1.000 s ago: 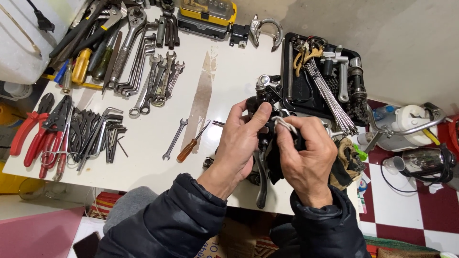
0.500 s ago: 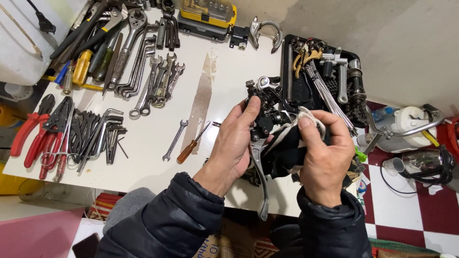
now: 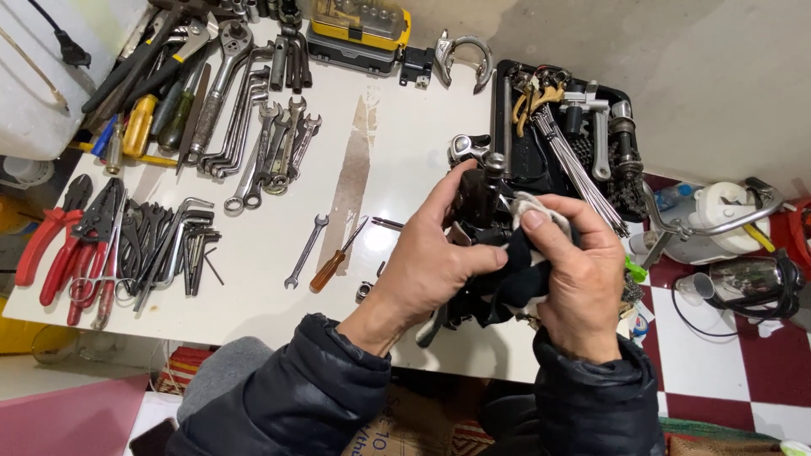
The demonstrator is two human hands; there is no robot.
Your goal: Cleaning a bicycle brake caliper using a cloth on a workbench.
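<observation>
black metal, a bike part (image 3: pixel 477 203) sits gripped in the left hand (image 3: pixel 435 262), fingers curled around it from the left with the thumb lying across toward the right hand. the right hand (image 3: pixel 579 283) is closed on a dark rag (image 3: pixel 507 291), which it presses against the part; a pale patch of the rag shows under the fingertips (image 3: pixel 532 218). both hands meet over the near edge of the white table (image 3: pixel 397 143), the 2 touching through the rag. a thin lever end of the part pokes out below the left palm.

just left of the left hand lie a small spanner (image 3: pixel 305 251) and a screwdriver (image 3: pixel 334 263) with a brown handle, side by side but apart. further left are a spread of hex keys (image 3: pixel 182 241) and red pliers (image 3: pixel 55 245) by the table's edge. beyond the left hand, a row of larger spanners (image 3: pixel 270 148) lies well apart from it. beyond the right hand sits a black tray (image 3: pixel 625 110) with spokes (image 3: pixel 574 165) and other metal pieces. to the right of the right hand, off the table, a silver handlebar (image 3: pixel 718 224) rests over red and white floor tiles (image 3: pixel 726 371).
</observation>
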